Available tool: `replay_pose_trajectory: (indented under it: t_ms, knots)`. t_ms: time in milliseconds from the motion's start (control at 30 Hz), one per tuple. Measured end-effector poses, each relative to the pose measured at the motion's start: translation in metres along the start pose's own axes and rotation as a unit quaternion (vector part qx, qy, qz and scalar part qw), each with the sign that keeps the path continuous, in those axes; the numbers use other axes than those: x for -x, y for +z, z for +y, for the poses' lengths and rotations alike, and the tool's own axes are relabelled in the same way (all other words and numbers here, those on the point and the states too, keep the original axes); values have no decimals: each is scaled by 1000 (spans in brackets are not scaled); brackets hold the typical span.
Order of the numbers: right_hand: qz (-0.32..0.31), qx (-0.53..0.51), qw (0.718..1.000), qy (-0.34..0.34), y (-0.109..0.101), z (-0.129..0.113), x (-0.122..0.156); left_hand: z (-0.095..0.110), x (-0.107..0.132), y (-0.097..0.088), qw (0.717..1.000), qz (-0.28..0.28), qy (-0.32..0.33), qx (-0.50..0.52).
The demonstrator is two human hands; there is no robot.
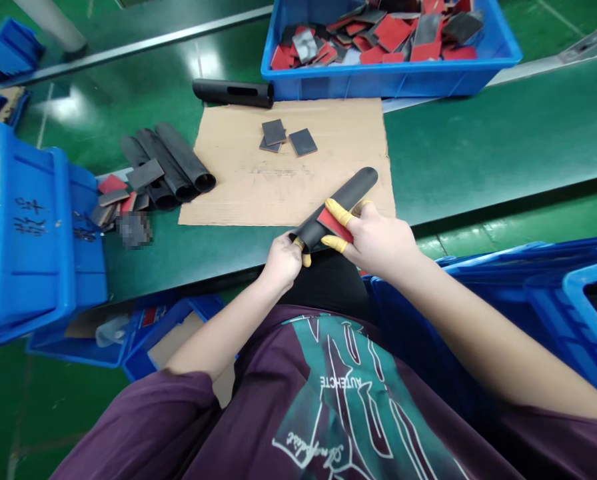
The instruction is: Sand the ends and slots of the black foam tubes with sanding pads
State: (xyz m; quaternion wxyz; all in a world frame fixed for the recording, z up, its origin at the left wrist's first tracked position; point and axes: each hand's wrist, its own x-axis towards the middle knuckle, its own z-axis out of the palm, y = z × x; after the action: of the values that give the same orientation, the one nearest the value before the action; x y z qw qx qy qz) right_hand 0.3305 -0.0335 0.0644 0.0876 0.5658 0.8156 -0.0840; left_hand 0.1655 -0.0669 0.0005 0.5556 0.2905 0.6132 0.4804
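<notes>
A black tube (348, 193) lies slantwise over the near edge of the cardboard, its near end toward me. My left hand (284, 261) is closed on that near end, with yellow-taped fingers at the opening. In my right hand (378, 233) a red-faced sanding pad (339, 227) is pinched between yellow-taped fingers and pressed against the side of the tube. Part of the right hand's grip is hidden behind the tube. Several dark pads (303, 142) rest farther up on the cardboard sheet (238, 187).
A blue bin (378, 83) full of red and grey pads stands at the back. Another black tube (233, 93) lies before it. At left are several black tubes (171, 160), loose pads (113, 197) and stacked blue crates (33, 227). More blue crates (523, 280) flank me at right.
</notes>
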Motion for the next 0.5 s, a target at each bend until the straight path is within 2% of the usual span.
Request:
replay_pose_trajectory:
  t_ms: [167, 300, 367, 433, 500]
  knots:
    - [-2, -67, 997, -29, 1, -6, 1, 0, 2, 2, 1000, 6, 6, 23]
    - [20, -175, 982, -69, 16, -31, 14, -1, 6, 6, 997, -7, -6, 81]
    - [50, -235, 966, -92, 27, -33, 11, -2, 7, 7, 995, -10, -4, 97]
    - [93, -302, 947, -60, 38, -23, 1, -2, 7, 6, 997, 1, 5, 78]
    - [137, -369, 919, 2, 46, -11, -8, -2, 6, 5, 999, 19, 8, 44]
